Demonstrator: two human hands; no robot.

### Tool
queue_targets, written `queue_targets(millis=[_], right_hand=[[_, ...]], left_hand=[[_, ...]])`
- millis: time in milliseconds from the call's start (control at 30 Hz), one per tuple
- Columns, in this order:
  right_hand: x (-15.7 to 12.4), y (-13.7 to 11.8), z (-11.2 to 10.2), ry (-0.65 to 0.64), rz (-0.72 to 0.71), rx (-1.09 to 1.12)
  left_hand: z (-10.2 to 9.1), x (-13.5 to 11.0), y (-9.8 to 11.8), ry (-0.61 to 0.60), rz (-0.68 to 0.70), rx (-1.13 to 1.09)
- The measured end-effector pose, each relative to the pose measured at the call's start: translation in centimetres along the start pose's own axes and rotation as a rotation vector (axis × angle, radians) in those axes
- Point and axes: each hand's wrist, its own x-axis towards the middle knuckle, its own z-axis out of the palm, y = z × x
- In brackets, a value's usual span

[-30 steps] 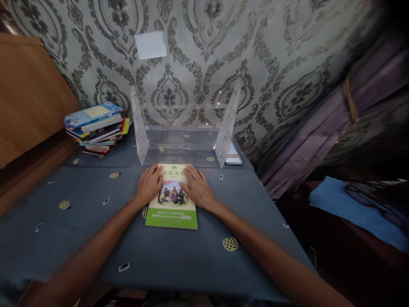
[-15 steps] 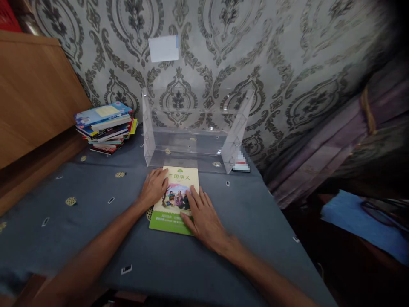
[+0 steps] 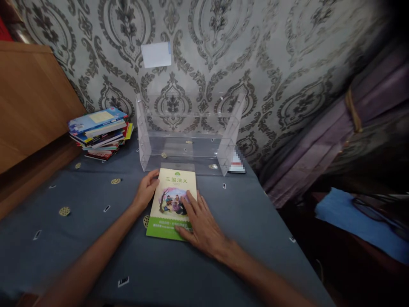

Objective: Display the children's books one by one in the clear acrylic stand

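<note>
A thin paperback book (image 3: 172, 177) with a cream and green cover lies face up on the dark cloth. Chinese characters and a picture of people under a pink tree are printed on it. My left hand (image 3: 147, 188) is at its upper left edge, fingers curled against that edge; their tips are partly hidden. Flat across the right side of the cover rests my right hand (image 3: 203, 221), its fingers spread. Just behind the book stands a clear plastic rack (image 3: 145, 140) with stepped shelves.
A stack of books (image 3: 99, 132) sits at the back left beside a wooden cabinet (image 3: 35, 102). The table (image 3: 249, 238) has a patterned blue-grey cloth. A blurred-out item (image 3: 237, 163) is right of the rack. Beyond the table's right edge are a blue cloth (image 3: 345, 213) and a purple curtain (image 3: 319, 149).
My left hand has slid off the cover to the book's left edge and its fingers have curled. My right hand stays on the cover. The camera view has shifted slightly.
</note>
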Motion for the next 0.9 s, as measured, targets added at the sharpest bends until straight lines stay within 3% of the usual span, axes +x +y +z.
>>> queue_targets(millis=[133, 300, 500, 633, 733, 900], right_hand=[[-0.1, 0.1, 0.2, 0.013, 0.002, 0.013], [0.3, 0.1, 0.0, 0.103, 0.067, 0.040], [1.5, 1.7, -0.6, 0.326, 0.281, 0.319], [2.4, 2.1, -1.5, 0.405, 0.261, 0.829], [2.9, 1.3, -2.4, 0.483, 0.339, 1.107], [4.1, 0.8, -4.3, 0.755, 0.397, 1.046]], left_hand=[[1.0, -0.8, 0.0, 0.024, -0.214, -0.218], [1.8, -1.9, 1.1, 0.050, -0.263, -0.295], [2.7, -2.5, 3.7, 0.060, -0.164, -0.322], [3.9, -2.7, 4.8, 0.078, -0.074, -0.334], [5.0, -2.7, 5.4, 0.081, -0.001, -0.327], [7.2, -2.0, 7.5, 0.084, 0.121, -0.252]])
